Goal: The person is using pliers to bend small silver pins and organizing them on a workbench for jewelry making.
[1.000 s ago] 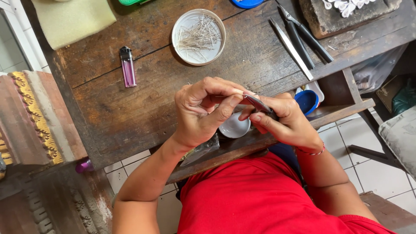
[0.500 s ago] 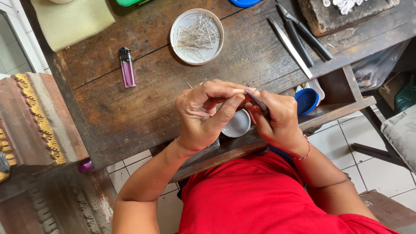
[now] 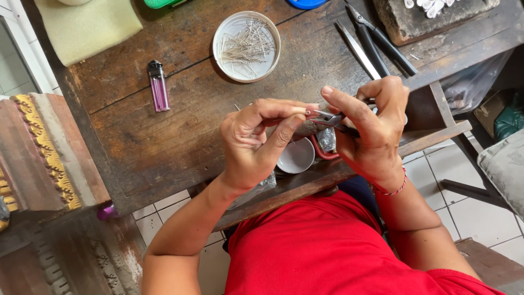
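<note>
My right hand [image 3: 371, 128] grips small red-handled pliers [image 3: 330, 121] over the front edge of a worn wooden workbench [image 3: 164, 136]. The plier jaws point left and meet the fingertips of my left hand [image 3: 256, 142]. My left thumb and fingers pinch a tiny piece at the jaws, too small to make out. A thin wire pin sticks up behind my left hand. Below the hands sits a small white dish [image 3: 296, 157].
A round white dish of thin metal pins [image 3: 246, 46] stands at the back. A purple lighter [image 3: 159, 86] lies to its left, a green foam pad [image 3: 87, 27] further back. Tweezers [image 3: 357, 49] and black pliers [image 3: 379, 41] lie at the right, beside a dark block [image 3: 431, 19].
Both hands have shifted slightly right and up. The pliers now lie more level, with their jaws against my left fingertips.
</note>
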